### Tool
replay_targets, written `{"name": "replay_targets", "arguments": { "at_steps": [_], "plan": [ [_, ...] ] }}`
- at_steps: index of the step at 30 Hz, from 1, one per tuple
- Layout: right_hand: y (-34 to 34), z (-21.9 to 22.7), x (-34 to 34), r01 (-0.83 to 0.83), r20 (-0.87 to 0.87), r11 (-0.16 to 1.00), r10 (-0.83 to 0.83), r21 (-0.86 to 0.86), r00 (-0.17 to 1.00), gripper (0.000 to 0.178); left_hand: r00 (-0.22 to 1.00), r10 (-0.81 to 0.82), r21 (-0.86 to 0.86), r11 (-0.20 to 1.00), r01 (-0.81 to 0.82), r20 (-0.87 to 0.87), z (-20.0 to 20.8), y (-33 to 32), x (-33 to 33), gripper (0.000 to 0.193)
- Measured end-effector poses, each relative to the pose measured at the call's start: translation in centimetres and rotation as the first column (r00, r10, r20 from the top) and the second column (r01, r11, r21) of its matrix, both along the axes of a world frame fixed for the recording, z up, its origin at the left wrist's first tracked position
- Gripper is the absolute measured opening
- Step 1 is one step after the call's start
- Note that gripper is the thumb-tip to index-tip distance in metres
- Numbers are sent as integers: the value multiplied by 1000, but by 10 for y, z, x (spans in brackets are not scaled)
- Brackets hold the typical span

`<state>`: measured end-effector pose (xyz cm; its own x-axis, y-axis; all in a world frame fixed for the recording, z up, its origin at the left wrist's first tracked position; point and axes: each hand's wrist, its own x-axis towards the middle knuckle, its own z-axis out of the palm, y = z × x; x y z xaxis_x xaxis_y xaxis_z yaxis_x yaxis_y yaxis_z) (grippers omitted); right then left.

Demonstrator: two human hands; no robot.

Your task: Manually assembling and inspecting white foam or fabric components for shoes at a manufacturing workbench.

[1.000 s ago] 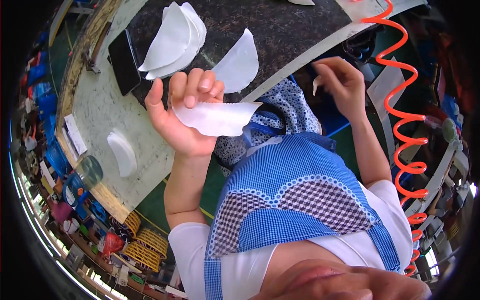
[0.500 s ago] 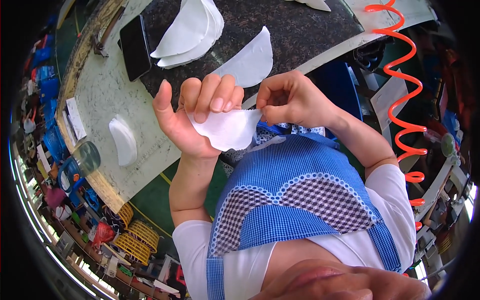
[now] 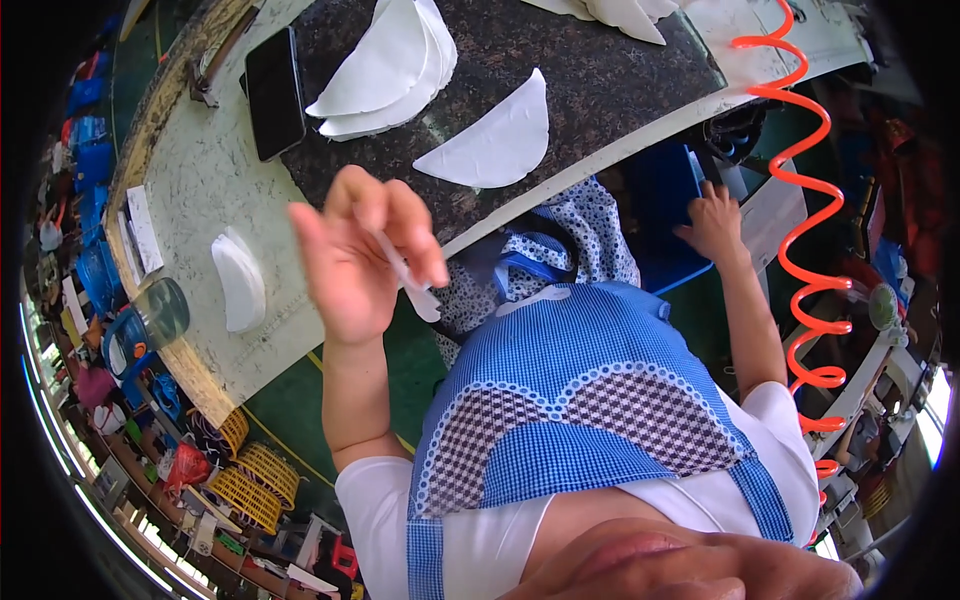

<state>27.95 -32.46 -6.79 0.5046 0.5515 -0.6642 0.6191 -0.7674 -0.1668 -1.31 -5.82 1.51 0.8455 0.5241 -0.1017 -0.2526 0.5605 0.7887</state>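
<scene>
In my raised left hand [image 3: 355,265] a thin white curved piece [image 3: 405,275] is pinched between the fingers and seen nearly edge-on. Over the right rim of a blue bin [image 3: 655,225], below the table edge, reaches my right hand [image 3: 715,222]; its thumb and fingers are apart, and I see nothing in them. A single white half-moon piece [image 3: 490,145] lies on the dark stone slab [image 3: 590,95], near its front edge. Behind it to the left is a fanned stack of similar white pieces [image 3: 385,75].
A black phone [image 3: 274,95] lies left of the stack. More white pieces [image 3: 625,15] sit at the far right, and a small curved stack [image 3: 238,280] at the left. A coiled orange hose [image 3: 815,180] hangs on the right. A clear jar [image 3: 163,310] stands at the table's left edge.
My right hand has let go of the white piece and moved right to the blue bin. The left hand has shifted left and turned the piece edge-on.
</scene>
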Motion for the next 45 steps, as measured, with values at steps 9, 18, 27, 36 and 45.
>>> {"name": "replay_targets", "arguments": {
  "at_steps": [9, 18, 27, 36, 45],
  "plan": [
    [91, 64, -85, 338, -777, 792, 252, 508, 577, 25, 968, 115, 873, 467, 145, -223, -24, -50, 38, 40],
    [141, 67, -40, 320, -616, 645, 302, 694, 728, 27, 894, 217, 462, 887, -12, -393, -1, -5, 27, 74],
    [169, 42, -27, 106, -478, 814, 225, 571, 849, 30, 786, 393, 717, 692, 89, -477, -52, 2, 40, 37],
    [165, 43, -39, -111, -183, 744, 302, 658, 936, 26, 767, 480, 890, 376, 258, -425, -53, 0, 40, 30],
    [160, 38, -48, -384, 208, 669, 331, 636, 921, 39, 877, 274, 886, -141, 442, -394, -42, -38, 31, 85]
  ]
}}
